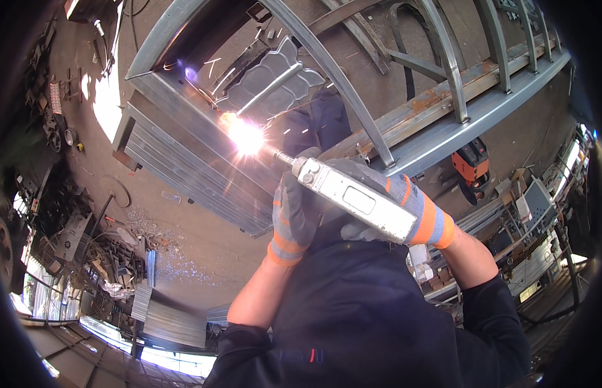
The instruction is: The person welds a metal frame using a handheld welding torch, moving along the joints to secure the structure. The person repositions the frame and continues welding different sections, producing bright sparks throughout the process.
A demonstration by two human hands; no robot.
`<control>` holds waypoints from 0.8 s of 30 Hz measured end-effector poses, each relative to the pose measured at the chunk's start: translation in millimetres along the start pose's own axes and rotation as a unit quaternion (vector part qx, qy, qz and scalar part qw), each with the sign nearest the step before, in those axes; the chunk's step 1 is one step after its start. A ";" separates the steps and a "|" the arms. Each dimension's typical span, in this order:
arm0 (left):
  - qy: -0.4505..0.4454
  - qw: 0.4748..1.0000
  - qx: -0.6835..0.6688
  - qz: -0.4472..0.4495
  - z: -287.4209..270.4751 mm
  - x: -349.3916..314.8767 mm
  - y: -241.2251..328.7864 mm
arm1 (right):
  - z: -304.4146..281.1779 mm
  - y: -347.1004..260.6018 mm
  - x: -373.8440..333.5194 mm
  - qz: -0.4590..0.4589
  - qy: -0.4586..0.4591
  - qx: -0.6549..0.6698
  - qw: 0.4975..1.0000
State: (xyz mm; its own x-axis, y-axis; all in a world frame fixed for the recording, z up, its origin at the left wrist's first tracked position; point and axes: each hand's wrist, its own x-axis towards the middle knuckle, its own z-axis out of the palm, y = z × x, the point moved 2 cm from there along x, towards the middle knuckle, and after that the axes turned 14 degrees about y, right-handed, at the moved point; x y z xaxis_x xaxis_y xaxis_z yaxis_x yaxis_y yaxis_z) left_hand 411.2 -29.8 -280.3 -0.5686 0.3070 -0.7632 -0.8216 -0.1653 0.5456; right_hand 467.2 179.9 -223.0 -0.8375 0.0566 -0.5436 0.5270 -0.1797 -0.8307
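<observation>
A white handheld welding gun [359, 199] points up and left across the middle of the view. My right hand [414, 204], in a grey glove with orange bands, is closed round the rear of its body. Below the front end, my left hand [292, 216] grips the gun near its nozzle in a matching glove; part of those fingers is hidden behind the gun. At the nozzle tip a glaring white weld spot [247, 137] throws sparks onto a grey steel frame [197, 126]. The glare hides the joint itself.
Ribbed steel profiles [184, 171] run along the frame's left side. Curved steel bars [340, 81] and a long rail [508, 94] stretch to the right. An orange-and-black machine [470, 165] stands on the floor beyond. Scrap metal [117, 255] lies at left.
</observation>
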 end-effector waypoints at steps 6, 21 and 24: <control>-0.015 1.000 -0.017 0.008 -2.0 -0.5 0.3 | 1.3 -10.5 -2.5 0.088 -0.001 0.025 0.996; -0.027 0.999 0.020 0.032 -5.3 0.8 -1.2 | 3.7 -8.8 -0.9 0.148 -0.004 0.114 0.982; -0.013 0.999 0.023 0.043 -1.3 -2.0 2.6 | 0.6 -14.0 -4.2 0.148 -0.014 0.041 0.988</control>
State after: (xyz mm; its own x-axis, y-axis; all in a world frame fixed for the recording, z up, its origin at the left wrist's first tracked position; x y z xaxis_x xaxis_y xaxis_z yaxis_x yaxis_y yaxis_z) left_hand 410.2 -32.1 -277.8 -0.6345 0.3175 -0.7047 -0.7673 -0.1489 0.6238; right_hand 463.2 181.5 -209.1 -0.6521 -0.0372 -0.7572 0.7374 -0.2630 -0.6221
